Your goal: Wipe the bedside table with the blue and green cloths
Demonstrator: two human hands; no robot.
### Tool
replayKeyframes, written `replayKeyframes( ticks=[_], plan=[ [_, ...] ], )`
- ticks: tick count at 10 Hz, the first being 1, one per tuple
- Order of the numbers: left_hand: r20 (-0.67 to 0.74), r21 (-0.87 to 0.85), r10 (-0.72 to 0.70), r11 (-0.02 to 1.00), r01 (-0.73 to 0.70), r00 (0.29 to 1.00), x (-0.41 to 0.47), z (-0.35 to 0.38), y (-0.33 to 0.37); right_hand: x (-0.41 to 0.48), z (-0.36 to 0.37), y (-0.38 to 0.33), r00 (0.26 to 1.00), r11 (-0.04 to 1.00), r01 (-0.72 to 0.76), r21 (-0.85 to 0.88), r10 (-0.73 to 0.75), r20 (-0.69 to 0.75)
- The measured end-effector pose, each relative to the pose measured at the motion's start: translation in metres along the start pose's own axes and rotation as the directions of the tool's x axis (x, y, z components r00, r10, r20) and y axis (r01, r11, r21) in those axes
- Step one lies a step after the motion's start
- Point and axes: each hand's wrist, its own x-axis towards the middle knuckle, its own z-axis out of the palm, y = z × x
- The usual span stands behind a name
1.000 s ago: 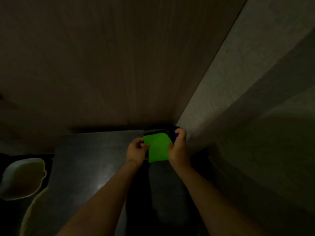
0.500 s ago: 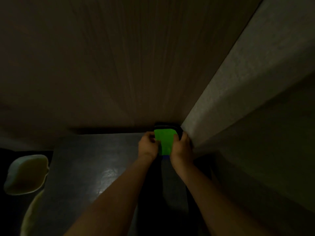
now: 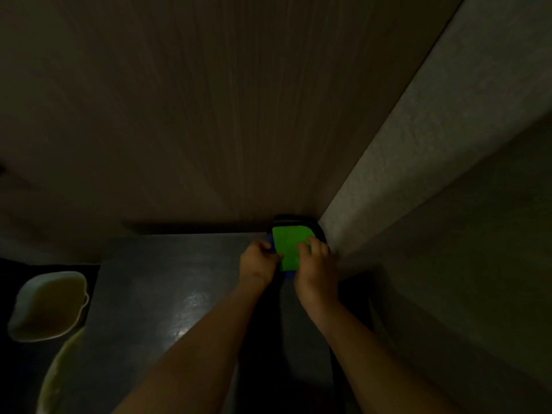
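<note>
While the room is lying in deep shadow, both hands are working at the far right corner of the dark bench [image 3: 167,282], where its top meets the wood-grain wall [image 3: 209,115] and the pale textured panel [image 3: 418,162]. The left hand [image 3: 257,261] is pinching the near left edge of the green cloth [image 3: 288,248], fingers curled shut on the fabric, and the right hand [image 3: 316,264] is pressing down on its right side with fingers bent over it. A sliver of the blue cloth [image 3: 287,272] is peeking out beneath the green one. The step in hand looks like wiping into that corner. Next, I judge, the stacked cloths need drawing back from the corner across the unwiped top, toward the pale basin [image 3: 49,306] left of the bench, with both cloths kept together.
</note>
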Motion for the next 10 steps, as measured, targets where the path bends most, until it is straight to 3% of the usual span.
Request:
replayKeyframes(
  ticks=[2, 3, 4, 5, 6, 8, 9, 10],
  plan=[
    [-0.073, 0.086, 0.137, 0.988, -0.131, 0.988, 0.000, 0.001, 0.005, -0.007, 0.009, 0.012, 1.000, 0.999, 0.026, -0.040, -0.026, 0.000],
    [-0.061, 0.163, 0.039, 0.986, -0.029, 0.997, -0.001, 0.007, -0.001, -0.008, 0.013, 0.018, 0.990, 0.998, 0.046, -0.037, -0.041, 0.134],
    [-0.129, 0.129, -0.031, 0.991, 0.048, 0.991, -0.005, 0.012, 0.001, -0.008, 0.020, 0.022, 0.997, 0.998, 0.063, -0.030, -0.062, 0.044],
    [-0.099, 0.155, -0.077, 0.984, 0.092, 0.992, 0.000, 0.018, 0.004, -0.009, 0.022, 0.023, 0.998, 0.993, -0.048, 0.113, 0.042, 0.055],
    [-0.049, 0.179, -0.090, 0.979, 0.098, 0.995, 0.006, 0.017, 0.009, -0.010, 0.021, 0.019, 0.994, 0.994, -0.069, 0.082, 0.062, 0.090],
    [-0.074, 0.234, -0.074, 0.968, 0.089, 0.995, 0.004, 0.005, 0.003, -0.021, 0.026, 0.008, 1.000, 1.000, -0.014, -0.006, 0.014, 0.017],
    [-0.214, 0.131, 0.081, 0.990, -0.053, 0.973, -0.003, 0.003, -0.002, -0.020, 0.022, 0.010, 0.996, 0.999, 0.030, 0.011, -0.029, -0.080],
    [-0.238, 0.080, 0.283, 0.959, -0.272, 0.929, -0.017, -0.002, 0.004, -0.020, 0.012, 0.007, 0.983, 0.985, 0.117, 0.129, -0.096, -0.156]
  ],
)
